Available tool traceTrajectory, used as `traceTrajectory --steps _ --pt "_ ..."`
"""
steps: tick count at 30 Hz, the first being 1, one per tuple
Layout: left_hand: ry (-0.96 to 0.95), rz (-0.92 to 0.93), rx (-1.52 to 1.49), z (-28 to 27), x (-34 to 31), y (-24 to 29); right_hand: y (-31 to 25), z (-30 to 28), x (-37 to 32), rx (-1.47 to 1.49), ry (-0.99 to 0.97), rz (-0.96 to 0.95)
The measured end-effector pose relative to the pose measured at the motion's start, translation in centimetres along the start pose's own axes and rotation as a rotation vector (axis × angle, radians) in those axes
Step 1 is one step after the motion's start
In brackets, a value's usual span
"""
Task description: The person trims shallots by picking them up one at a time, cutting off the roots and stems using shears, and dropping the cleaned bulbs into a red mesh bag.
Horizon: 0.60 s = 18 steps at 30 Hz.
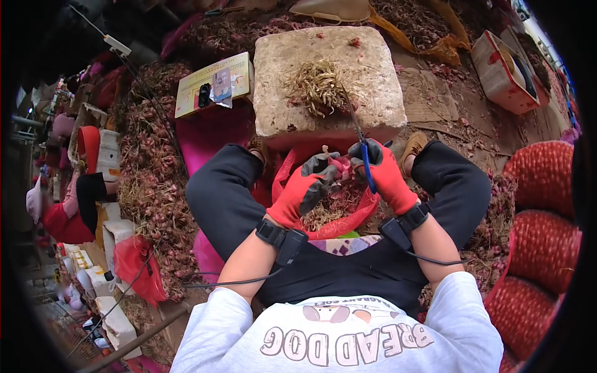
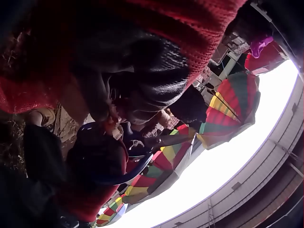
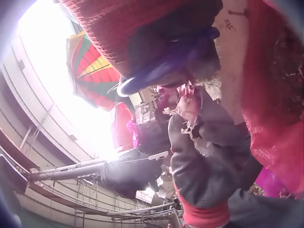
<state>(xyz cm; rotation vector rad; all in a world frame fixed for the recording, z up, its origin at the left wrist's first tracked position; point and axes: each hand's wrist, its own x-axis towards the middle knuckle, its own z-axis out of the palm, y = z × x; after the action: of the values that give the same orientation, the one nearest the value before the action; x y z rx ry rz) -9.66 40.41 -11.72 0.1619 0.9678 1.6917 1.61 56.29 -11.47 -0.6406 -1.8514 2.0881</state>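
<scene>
In the head view, the left hand (image 1: 306,188), in a red glove with dark palm, pinches a small pinkish bulb (image 3: 189,107) with dry skin, seen in the right wrist view. The right hand (image 1: 384,176), gloved alike, grips blue-handled scissors (image 1: 367,163); their blades point up toward the pale block (image 1: 273,68). The hands are close together above a red mesh bag (image 1: 323,233) lying open between the knees, with bulbs and dry stalks inside. A bundle of dry stalks (image 1: 318,86) lies on the block. Blur hides the exact fingertip contact.
Left of the block, a yellow box (image 1: 186,99) bears a dark object and a packet. Heaped bulbs (image 1: 146,205) cover the ground at left. Full red mesh sacks (image 1: 538,248) stand at right, below a white foam box (image 1: 494,81). Cables run from both wrists.
</scene>
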Motion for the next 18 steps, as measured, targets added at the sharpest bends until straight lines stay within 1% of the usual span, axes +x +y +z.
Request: traceTrajectory --steps 2,3,5,6,8,9,12,15,18 --pt "-0.094 0.022 0.073 -1.8 0.6 -0.5 -0.3 0.1 -0.1 0.165 0.007 0.153" --pt "-0.14 0.034 0.108 -1.9 0.6 -0.2 -0.5 0.1 -0.1 0.203 -0.013 0.208" --pt "-0.062 0.095 0.162 -1.4 0.1 -0.2 -0.8 0.0 0.1 0.278 -0.051 0.321" --pt "-0.023 0.125 0.189 -0.9 -0.1 -0.1 -0.5 0.3 0.1 0.221 -0.06 0.265" --pt "-0.006 0.252 0.374 -1.3 0.7 -1.5 0.7 1.4 0.1 0.109 -0.078 0.152" --pt "0.001 0.315 0.468 -1.3 0.8 -1.7 1.2 1.6 -0.1 0.262 -0.079 0.12" --pt "0.231 0.247 0.443 -0.9 0.5 -1.6 1.2 1.0 0.4 -0.036 -0.003 -0.009" --pt "-0.004 -0.281 -0.002 -1.5 -0.4 0.5 -0.7 1.5 -0.4 -0.032 -0.07 -0.035" --pt "-0.196 0.032 0.572 -1.6 -0.1 -0.5 0.5 2.2 -0.6 -0.109 -0.094 -0.265"
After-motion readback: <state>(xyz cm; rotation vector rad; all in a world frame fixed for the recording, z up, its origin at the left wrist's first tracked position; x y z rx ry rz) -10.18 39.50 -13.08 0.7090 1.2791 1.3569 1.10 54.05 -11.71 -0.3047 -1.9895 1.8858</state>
